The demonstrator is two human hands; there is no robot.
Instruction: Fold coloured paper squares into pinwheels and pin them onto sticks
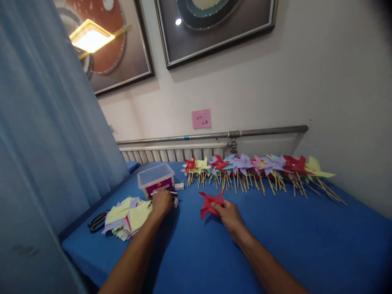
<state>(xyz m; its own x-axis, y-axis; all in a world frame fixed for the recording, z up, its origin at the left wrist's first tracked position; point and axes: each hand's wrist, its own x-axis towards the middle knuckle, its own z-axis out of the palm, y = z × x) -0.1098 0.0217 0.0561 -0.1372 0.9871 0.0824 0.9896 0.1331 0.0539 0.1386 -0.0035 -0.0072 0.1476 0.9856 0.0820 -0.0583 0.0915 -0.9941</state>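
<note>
On the blue tabletop [275, 245], near its middle, the right hand [230, 216] pinches one red paper pinwheel head [210, 203] between thumb and fingers, the folded paper lying flat on the cloth with no stick showing. Toward the left edge, the left hand [161, 201] rests curled, knuckles up, over some small items just in front of a clear plastic box [155, 178] with a purple label; whether it grips anything I cannot tell, since the fingers hide what lies under them. One small white block [179, 186] sits just beside the box on its right. Nearer the left edge lies one loose stack of cut paper squares [128, 216], mostly pale yellow with a few purple and red sheets, and one pair of black-handled scissors [98, 221] touches its left side. Along the far edge, against the wall, runs a long row of finished pinwheels on wooden sticks [260, 171], red, yellow, purple, pink and light blue; they overlap too much to count exactly, but there are well over a dozen.
</note>
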